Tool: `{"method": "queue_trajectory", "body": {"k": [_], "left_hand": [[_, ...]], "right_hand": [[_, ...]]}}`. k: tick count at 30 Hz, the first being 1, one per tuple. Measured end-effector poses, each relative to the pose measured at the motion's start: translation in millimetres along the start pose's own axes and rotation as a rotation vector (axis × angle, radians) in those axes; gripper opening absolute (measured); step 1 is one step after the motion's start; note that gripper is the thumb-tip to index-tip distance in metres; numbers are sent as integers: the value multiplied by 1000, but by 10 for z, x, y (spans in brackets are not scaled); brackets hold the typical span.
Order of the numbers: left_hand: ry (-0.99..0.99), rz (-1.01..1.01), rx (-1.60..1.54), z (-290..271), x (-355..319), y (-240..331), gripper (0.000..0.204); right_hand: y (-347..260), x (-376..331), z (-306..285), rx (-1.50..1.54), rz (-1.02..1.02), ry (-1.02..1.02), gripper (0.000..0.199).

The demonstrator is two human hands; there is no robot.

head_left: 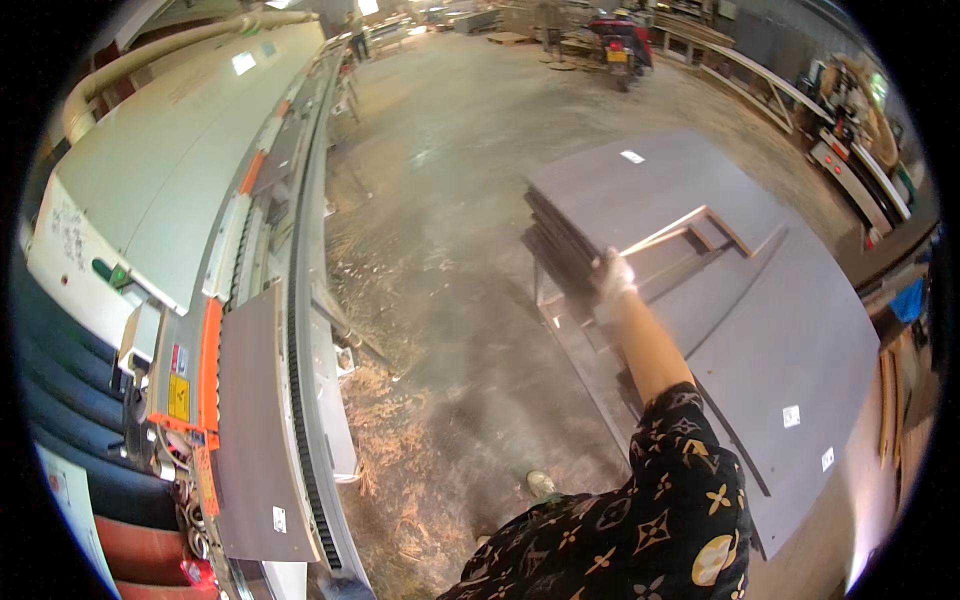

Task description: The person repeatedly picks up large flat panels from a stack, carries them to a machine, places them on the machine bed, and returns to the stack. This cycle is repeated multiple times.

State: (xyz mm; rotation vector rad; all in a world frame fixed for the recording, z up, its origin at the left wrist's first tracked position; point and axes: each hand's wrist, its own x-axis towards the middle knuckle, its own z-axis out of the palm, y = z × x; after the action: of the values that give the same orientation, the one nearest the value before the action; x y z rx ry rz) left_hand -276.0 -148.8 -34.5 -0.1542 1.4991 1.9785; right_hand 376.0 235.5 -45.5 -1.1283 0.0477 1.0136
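My right hand [614,280], in a pale glove, reaches out over a stack of grey-brown flat panels [660,175]. It is smeared by motion, so its finger position and any grip are unclear. It is nearest to the stack's left edge, beside narrow pieces with light raw edges [665,230] that form a corner. More large grey panels [800,340] with small white labels lie overlapping to the right of my forearm. My left hand is out of view.
A long edge-processing machine [310,250] runs along the left, with a grey panel [255,420] lying on it. Wood shavings [385,440] litter the concrete floor beside it. A red motorbike [620,50] stands far back. Another machine [850,170] is at the far right.
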Motion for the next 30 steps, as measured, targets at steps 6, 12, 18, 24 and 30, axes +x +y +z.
{"method": "queue_trajectory", "body": {"k": [6, 12, 18, 24, 30], "left_hand": [[-1082, -800, -93, 1663, -754, -870, 25], [-972, -800, 420, 2650, -1602, -1924, 45], [-990, -744, 310, 2117, -1407, -1426, 53], [-939, -718, 344, 1790, -1079, -1273, 58], [-873, -577, 304, 1622, -1129, -1122, 65]], "right_hand": [[224, -1887, -476, -284, 196, -229, 13], [791, -3168, -1169, -388, 452, -712, 32], [-429, -3037, -1883, -1052, -1043, -62, 29], [-1893, -1556, -2322, -1902, -863, 356, 54], [-2065, -695, -1882, -1986, -661, 238, 61]]}}
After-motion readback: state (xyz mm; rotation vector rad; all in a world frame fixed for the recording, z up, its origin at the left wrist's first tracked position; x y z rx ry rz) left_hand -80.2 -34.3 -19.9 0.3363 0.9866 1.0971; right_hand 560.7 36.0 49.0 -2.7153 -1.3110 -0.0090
